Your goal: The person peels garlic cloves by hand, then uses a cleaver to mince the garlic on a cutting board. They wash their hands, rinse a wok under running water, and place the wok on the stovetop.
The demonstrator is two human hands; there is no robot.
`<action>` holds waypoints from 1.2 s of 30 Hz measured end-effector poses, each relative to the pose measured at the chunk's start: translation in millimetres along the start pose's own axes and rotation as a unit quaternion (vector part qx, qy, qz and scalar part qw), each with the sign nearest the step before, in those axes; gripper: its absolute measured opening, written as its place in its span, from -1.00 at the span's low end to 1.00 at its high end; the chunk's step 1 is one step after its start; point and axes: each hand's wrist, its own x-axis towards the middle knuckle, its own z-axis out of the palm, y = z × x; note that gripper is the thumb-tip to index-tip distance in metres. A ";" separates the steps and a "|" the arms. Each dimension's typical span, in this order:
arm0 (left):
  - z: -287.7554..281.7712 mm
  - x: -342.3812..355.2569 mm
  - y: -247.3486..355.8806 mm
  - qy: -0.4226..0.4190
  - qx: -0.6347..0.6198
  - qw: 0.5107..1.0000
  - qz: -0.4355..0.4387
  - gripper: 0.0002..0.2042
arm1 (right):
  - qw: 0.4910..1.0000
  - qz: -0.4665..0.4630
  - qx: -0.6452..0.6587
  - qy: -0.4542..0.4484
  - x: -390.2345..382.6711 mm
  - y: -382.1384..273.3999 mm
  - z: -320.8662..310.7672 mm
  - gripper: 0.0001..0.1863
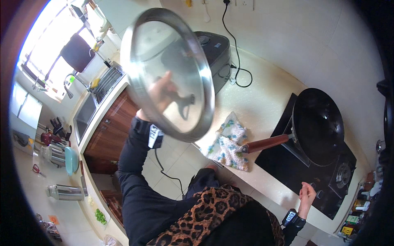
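Note:
My left hand (161,92), seen through the glass, is closed on a large round pan lid (180,61) with a wide steel rim. It holds the lid up and tilted over the counter's left part, by the dark handle on its underside or top; which side I cannot tell. My right hand (306,199) is off the cooktop's front edge, beside the control knobs (319,194). Its fingers are loosely bent, and nothing shows in them. A black wok (322,131) sits on the black cooktop (275,162), its brown handle (267,144) pointing left toward a patterned cloth (229,145).
Behind the lid stands a dark countertop appliance (219,53), with a black cord (236,41) to the wall. At left are a sink (87,117), knives (58,129), a cleaver (83,180), steel canisters (65,192) and chopped greens (100,216). Bottles (361,205) line the right edge.

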 end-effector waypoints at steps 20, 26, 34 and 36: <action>-273.3 116.6 -39.1 0.348 -0.107 0.911 0.195 -0.77 | 0.995 -0.024 -0.008 0.099 -32.3 -51.5 76.5 -0.73; -342.6 171.6 -34.4 0.374 -0.087 0.900 0.209 -0.74 | 0.993 0.006 -0.023 0.116 -50.1 -52.0 84.7 -0.74; -421.5 235.5 -26.5 0.383 -0.115 0.894 0.202 -0.78 | 0.977 0.086 -0.027 0.191 -64.2 -60.3 85.0 -0.76; -434.3 248.9 -22.9 0.387 -0.111 0.894 0.196 -0.77 | 0.980 0.077 -0.019 0.180 -65.7 -60.2 84.8 -0.76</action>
